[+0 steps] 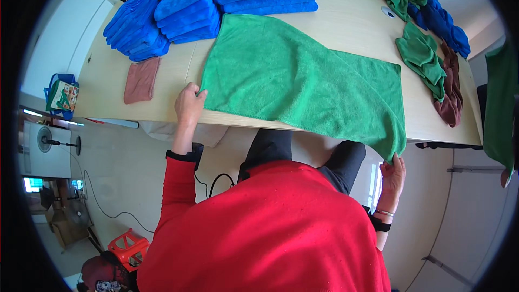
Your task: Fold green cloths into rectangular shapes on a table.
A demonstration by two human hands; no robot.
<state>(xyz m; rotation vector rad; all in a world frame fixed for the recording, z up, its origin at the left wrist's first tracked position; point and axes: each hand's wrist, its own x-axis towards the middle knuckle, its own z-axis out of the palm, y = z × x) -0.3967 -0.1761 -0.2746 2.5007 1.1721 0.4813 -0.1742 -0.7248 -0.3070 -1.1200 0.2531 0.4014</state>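
Observation:
A green towel (281,70) lies spread over the near side of the table, its front right part hanging past the edge. My left hand (190,104) pinches its near left corner at the table's edge. Off the table to the right, my right hand (393,176) grips the near right corner, with the cloth stretched between both hands. The towel's far right portion looks creased and uneven. Beside my left hand lies a small folded brown cloth (142,80).
Folded blue towels stand in stacks (186,8) at the back left of the pale wooden table (346,27). Crumpled green (424,57), blue and brown cloths lie along the right side. A red plastic stool (128,249) and a fan (46,139) are at the left.

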